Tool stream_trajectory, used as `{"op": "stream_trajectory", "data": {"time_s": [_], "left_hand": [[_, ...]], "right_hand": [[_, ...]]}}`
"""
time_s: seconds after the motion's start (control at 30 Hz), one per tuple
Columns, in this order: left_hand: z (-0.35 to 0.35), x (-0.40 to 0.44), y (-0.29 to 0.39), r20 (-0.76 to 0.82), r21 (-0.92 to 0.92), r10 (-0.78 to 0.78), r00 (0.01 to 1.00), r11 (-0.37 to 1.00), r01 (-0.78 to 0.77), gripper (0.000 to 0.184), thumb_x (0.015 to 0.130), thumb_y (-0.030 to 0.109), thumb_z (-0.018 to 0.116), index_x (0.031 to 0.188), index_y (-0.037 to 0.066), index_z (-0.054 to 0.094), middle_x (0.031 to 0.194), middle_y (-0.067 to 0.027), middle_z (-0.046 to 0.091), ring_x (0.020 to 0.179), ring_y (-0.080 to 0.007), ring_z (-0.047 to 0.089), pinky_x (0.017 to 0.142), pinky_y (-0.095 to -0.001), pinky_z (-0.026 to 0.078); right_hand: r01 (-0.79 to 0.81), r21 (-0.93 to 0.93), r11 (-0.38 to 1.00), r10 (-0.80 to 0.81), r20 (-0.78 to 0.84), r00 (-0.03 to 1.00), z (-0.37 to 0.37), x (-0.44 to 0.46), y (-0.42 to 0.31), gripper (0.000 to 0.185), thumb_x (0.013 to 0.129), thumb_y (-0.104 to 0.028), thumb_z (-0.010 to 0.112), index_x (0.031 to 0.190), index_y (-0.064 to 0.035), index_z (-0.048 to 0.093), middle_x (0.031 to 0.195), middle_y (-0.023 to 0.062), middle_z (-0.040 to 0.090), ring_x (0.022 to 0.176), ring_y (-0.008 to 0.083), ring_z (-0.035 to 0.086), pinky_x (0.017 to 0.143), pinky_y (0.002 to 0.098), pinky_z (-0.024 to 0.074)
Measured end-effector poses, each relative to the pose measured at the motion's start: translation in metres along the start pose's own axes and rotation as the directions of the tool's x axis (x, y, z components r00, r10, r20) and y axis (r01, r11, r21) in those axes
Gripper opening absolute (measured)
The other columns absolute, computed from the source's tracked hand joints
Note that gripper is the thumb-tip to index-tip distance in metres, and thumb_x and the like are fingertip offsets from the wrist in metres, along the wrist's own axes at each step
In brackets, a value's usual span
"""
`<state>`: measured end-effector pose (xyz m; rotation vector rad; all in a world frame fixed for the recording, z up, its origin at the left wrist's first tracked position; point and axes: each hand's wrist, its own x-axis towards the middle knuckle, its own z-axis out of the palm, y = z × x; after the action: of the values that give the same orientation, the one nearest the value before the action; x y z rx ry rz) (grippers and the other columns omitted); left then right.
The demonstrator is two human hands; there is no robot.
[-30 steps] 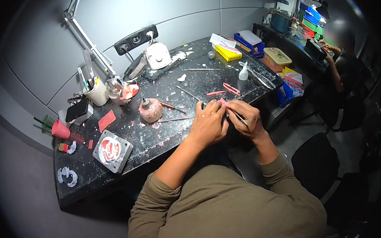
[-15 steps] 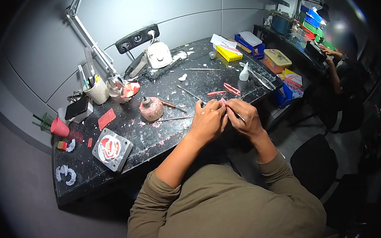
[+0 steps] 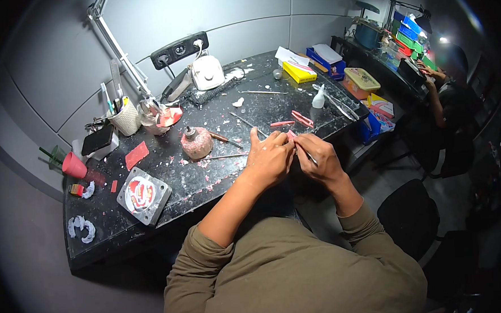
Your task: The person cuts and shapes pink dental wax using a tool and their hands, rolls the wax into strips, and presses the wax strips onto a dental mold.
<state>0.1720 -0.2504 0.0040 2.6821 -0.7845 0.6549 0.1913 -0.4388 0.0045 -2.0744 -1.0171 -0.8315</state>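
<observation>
At the bench's front edge my left hand (image 3: 270,157) is closed around a small pink piece (image 3: 291,135), its thumb raised away from the other fingers. Most of that piece is hidden by fingers. My right hand (image 3: 322,158) pinches a thin metal hand tool (image 3: 312,158) against it; the tool's tip is too small to make out. Just beyond the hands lie a pink strip (image 3: 283,123) and a pink looped piece (image 3: 303,118). A slim metal instrument (image 3: 243,120) lies left of them, near a wooden-handled wax knife (image 3: 227,139).
A spirit burner (image 3: 196,143) caked in pink stands left of my hands. Nearer the left front sits a metal flask (image 3: 144,196) with a red-and-white cast. A dropper bottle (image 3: 318,97) and yellow box (image 3: 299,72) stand behind. Another person (image 3: 449,101) works at the far right.
The view has shifted slightly. My left thumb has lifted away from the fingers. Both hands stay together at the pink piece, and the right still grips the tool.
</observation>
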Motion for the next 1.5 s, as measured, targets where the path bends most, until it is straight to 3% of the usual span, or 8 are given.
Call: {"op": "stream_trajectory", "data": {"time_s": [0.2,0.67,0.77,0.83,0.87,0.93,1.13,1.5], "left_hand": [[0.001,0.0,0.0,-0.019,0.025,0.013,1.0,1.0,-0.013,0.024,0.099,0.024,0.067,0.119,0.015,0.076,0.109,-0.0009,0.067,0.115,-0.0182,0.064,0.108,-0.0712,0.033],[0.001,-0.001,0.002,-0.016,0.045,0.01,1.0,0.999,-0.01,0.028,0.097,0.021,0.069,0.123,0.014,0.075,0.114,-0.0004,0.067,0.115,-0.0189,0.064,0.107,-0.0695,0.034],[0.002,-0.001,0.003,-0.013,0.062,0.04,0.999,0.997,-0.04,0.027,0.1,0.021,0.063,0.124,0.012,0.073,0.129,-0.0037,0.067,0.124,-0.0199,0.062,0.109,-0.0718,0.032],[0.009,0.001,0.001,-0.076,0.197,0.175,0.982,0.968,-0.158,0.032,0.105,0.021,0.054,0.131,0.008,0.068,0.148,-0.0083,0.061,0.139,-0.022,0.056,0.114,-0.0757,0.027],[0.012,0.0,-0.001,-0.076,0.197,0.175,0.982,0.968,-0.157,0.032,0.105,0.021,0.054,0.131,0.008,0.068,0.148,-0.0083,0.061,0.139,-0.022,0.056,0.114,-0.0757,0.027],[0.017,0.0,-0.005,0.048,0.133,0.122,0.991,0.983,-0.127,0.038,0.107,0.02,0.047,0.139,0.006,0.06,0.16,-0.0108,0.052,0.15,-0.0239,0.048,0.119,-0.0783,0.019],[0.015,0.002,-0.004,0.119,0.097,0.084,0.989,0.991,-0.096,0.042,0.105,0.019,0.049,0.145,0.005,0.055,0.16,-0.0114,0.053,0.149,-0.026,0.05,0.12,-0.0788,0.016],[0.015,0.001,-0.003,0.079,0.068,0.075,0.994,0.994,-0.081,0.038,0.106,0.02,0.049,0.14,0.004,0.058,0.158,-0.0119,0.055,0.146,-0.0272,0.052,0.119,-0.0784,0.019]], "right_hand": [[0.071,-0.042,0.997,-0.07,0.019,0.997,-0.005,-0.003,0.0,0.015,0.09,0.006,0.06,0.103,0.0084,0.067,0.098,0.0221,0.071,0.09,0.0379,0.072,0.079,0.0414,0.0602],[0.024,-0.024,0.999,-0.023,0.032,0.999,-0.017,-0.014,-0.004,0.02,0.088,0.009,0.063,0.107,0.008,0.068,0.102,0.0234,0.071,0.094,0.0395,0.072,0.084,0.0425,0.0604],[0.011,-0.026,1.0,-0.01,0.031,0.999,-0.017,-0.017,-0.003,0.02,0.088,0.009,0.064,0.108,0.0074,0.069,0.104,0.0235,0.071,0.095,0.0399,0.073,0.085,0.0426,0.0606],[0.013,-0.033,0.999,-0.012,0.023,1.0,-0.016,-0.018,-0.002,0.021,0.088,0.009,0.064,0.108,0.0072,0.069,0.104,0.0237,0.071,0.095,0.0402,0.073,0.085,0.0427,0.0607],[0.015,-0.034,0.999,-0.014,0.02,1.0,-0.015,-0.018,-0.001,0.02,0.088,0.008,0.064,0.108,0.0072,0.069,0.104,0.0239,0.071,0.096,0.0404,0.073,0.085,0.0427,0.0607],[0.018,-0.036,0.999,-0.017,0.016,1.0,-0.016,-0.018,-0.002,0.02,0.088,0.008,0.064,0.108,0.0072,0.069,0.105,0.0241,0.071,0.096,0.0406,0.073,0.086,0.0428,0.0608],[0.003,-0.032,0.999,-0.001,0.04,0.999,-0.022,-0.018,-0.006,0.021,0.088,0.009,0.063,0.108,0.0065,0.068,0.104,0.0243,0.071,0.095,0.0411,0.073,0.084,0.0433,0.0606],[-0.01,-0.045,0.999,0.013,0.065,0.998,-0.038,-0.024,-0.012,0.021,0.088,0.009,0.063,0.109,0.0076,0.068,0.105,0.024,0.071,0.095,0.0407,0.072,0.084,0.0425,0.0603]]}}
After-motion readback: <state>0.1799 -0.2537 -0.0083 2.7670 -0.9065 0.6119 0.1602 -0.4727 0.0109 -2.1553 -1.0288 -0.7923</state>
